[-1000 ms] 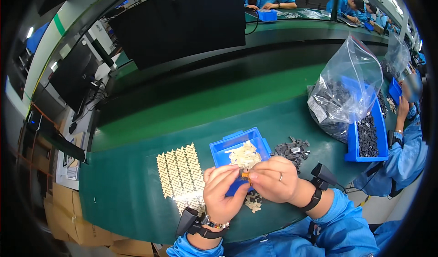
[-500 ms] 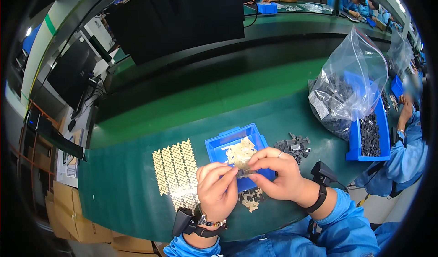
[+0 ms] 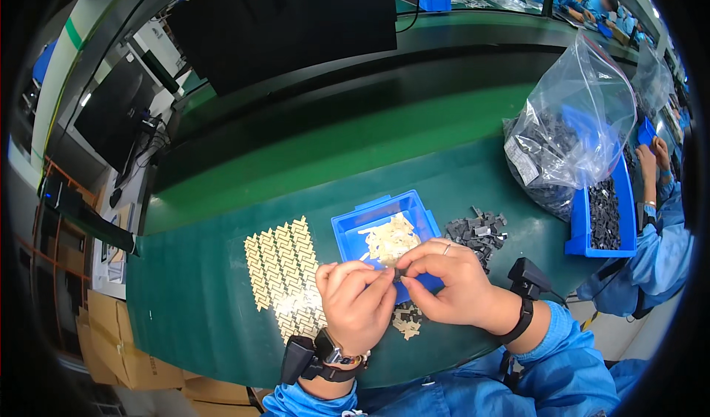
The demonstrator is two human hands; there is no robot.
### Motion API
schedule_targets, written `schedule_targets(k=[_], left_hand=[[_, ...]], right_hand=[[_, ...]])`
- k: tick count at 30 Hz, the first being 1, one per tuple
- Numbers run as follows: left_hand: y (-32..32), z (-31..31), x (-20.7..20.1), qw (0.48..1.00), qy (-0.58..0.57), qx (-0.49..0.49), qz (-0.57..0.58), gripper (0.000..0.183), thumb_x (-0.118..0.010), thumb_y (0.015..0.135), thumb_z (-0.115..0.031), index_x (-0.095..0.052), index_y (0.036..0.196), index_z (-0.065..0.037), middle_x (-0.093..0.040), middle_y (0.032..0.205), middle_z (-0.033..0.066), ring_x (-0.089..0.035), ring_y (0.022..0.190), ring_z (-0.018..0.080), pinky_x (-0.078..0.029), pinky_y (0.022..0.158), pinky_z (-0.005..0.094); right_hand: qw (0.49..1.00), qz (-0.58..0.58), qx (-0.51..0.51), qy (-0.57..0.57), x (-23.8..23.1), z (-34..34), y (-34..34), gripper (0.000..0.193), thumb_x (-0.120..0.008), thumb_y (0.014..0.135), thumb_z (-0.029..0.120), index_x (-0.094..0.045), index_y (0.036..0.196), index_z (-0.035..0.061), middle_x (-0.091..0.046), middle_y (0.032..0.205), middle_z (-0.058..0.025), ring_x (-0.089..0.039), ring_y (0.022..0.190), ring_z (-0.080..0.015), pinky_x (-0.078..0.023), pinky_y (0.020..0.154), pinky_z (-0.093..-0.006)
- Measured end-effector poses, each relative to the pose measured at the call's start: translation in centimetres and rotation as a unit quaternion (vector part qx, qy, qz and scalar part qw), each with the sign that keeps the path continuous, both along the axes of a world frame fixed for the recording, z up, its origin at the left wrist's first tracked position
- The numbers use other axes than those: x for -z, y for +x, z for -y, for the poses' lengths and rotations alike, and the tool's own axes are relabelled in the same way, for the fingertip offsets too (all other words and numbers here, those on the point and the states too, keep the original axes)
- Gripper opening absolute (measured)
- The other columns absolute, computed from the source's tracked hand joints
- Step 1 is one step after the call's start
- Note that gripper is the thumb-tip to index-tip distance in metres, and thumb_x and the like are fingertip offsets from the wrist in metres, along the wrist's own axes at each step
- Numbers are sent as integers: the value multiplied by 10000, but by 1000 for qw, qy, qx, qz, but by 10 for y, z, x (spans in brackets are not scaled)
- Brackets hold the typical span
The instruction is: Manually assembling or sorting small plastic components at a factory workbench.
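My left hand (image 3: 356, 298) and my right hand (image 3: 462, 284) meet over the near side of a blue tray (image 3: 347, 245). Thumb and fingertips of both pinch a small dark piece (image 3: 399, 275), mostly covered by the fingers. Loose cream-coloured pieces (image 3: 390, 241) lie in the tray. Under and in front of my hands sits a little heap of mixed cream and dark pieces (image 3: 407, 327), partly hidden. Left of the tray lies a sheet of cream pieces in a zigzag pattern (image 3: 279, 265), its near edge close to my left hand. A pile of small black pieces (image 3: 479, 233) rests right of the tray.
At the right, a clear plastic bag (image 3: 573, 113) of dark parts leans on a blue bin (image 3: 629, 221) filled with black pieces. A large black panel (image 3: 288, 28) hangs across the back. Cardboard boxes (image 3: 129, 343) stand at the lower left. A co-worker's sleeve (image 3: 632, 265) is at right.
My fingertips have drawn closer together, and the small piece shows less between them. A flat yellowish piece seen at the fingertips before no longer shows. The view has shifted slightly.
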State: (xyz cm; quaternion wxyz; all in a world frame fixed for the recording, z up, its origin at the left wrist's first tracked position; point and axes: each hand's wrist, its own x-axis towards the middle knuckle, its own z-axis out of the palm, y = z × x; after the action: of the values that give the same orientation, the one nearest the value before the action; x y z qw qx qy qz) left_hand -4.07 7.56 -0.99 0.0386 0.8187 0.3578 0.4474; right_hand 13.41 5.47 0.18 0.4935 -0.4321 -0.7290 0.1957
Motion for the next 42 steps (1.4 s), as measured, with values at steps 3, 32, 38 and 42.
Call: schedule_targets(k=[3,32,38,42], left_hand=[[1,1,0,1000,-7,-3,-3,234,-748,603,15,-725,821,-65,-603,743,4,-604,795,207,-374,803,385],[-1,4,8,1000,-15,0,10,549,-725,675,24,-601,1209,-15,-705,845,-3,-641,847,170,-324,939,427],[-2,3,7,1000,-13,-1,11,549,-727,675,24,-601,1208,-23,-705,845,-5,-643,837,175,-331,928,423],[-4,2,8,996,-47,14,72,355,-741,680,15,-695,1023,-64,-698,844,0,-642,862,192,-343,896,405]], right_hand=[[1000,-2,-3,-1,1,0,0,69,-684,732,15,-625,768,7,-690,870,-116,-668,744,-290,-539,702,-366],[999,-3,-10,-53,-2,0,2,67,-712,712,11,-655,744,21,-690,861,-92,-658,749,-254,-514,701,-340],[999,9,-6,-44,-3,-1,2,67,-715,719,24,-653,744,22,-689,850,-85,-657,733,-266,-524,686,-348],[997,-36,-19,-71,-6,0,4,63,-718,729,23,-665,762,18,-701,865,-89,-675,757,-254,-528,705,-336]])
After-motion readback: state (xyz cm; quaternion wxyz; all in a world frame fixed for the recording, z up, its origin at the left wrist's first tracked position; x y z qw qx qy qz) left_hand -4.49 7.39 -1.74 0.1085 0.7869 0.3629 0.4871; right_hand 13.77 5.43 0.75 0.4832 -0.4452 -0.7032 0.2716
